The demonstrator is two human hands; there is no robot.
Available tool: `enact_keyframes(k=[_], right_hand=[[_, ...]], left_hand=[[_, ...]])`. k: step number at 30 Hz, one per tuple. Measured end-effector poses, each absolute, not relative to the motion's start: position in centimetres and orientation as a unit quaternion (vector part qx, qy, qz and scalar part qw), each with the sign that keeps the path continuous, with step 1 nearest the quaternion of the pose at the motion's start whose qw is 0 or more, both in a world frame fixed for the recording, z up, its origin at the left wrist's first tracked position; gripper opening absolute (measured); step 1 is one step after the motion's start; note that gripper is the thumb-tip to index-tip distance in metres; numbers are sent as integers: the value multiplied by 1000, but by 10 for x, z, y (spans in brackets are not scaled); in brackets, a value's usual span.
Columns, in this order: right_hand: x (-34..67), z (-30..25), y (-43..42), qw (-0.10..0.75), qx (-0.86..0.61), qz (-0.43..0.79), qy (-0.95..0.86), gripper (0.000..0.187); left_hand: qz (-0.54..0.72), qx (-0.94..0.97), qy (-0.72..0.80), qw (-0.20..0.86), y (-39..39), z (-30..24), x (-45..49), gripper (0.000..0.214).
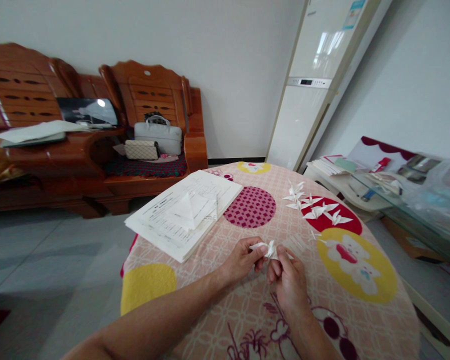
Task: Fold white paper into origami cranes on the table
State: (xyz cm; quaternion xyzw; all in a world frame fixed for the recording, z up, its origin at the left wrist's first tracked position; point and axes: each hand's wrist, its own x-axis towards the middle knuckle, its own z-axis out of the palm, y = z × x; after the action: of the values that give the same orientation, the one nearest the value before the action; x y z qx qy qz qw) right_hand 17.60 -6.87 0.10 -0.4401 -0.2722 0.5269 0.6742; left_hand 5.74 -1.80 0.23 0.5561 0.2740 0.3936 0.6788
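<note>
Between my two hands is a small white paper crane [271,249], held just above the patterned tablecloth. My left hand [245,257] pinches one side of it between thumb and fingers. On the other side, my right hand [288,270] grips it the same way, with the fingertips partly hidden. Several finished white paper cranes [317,212] lie in a group beyond my right hand, partly over a red circle on the cloth. Left of my hands, a stack of printed paper sheets [161,225] carries a folded white paper piece [191,210] on top.
The round table [217,300] has a patterned cloth. At the right stands a glass-topped side table [397,200] with papers and a plastic bag. Behind are wooden chairs [150,85] holding a grey bag [159,136], and a tall white air conditioner [300,115].
</note>
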Motion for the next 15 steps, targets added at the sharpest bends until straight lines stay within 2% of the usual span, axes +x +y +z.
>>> enact_keyframes(k=[9, 15], right_hand=[[179, 2, -69, 656, -449, 538, -281, 40], [190, 6, -69, 596, -460, 583, -306, 39]], left_hand=[[387, 585, 283, 654, -19, 5, 56, 41], [320, 557, 264, 719, -13, 9, 49, 41]])
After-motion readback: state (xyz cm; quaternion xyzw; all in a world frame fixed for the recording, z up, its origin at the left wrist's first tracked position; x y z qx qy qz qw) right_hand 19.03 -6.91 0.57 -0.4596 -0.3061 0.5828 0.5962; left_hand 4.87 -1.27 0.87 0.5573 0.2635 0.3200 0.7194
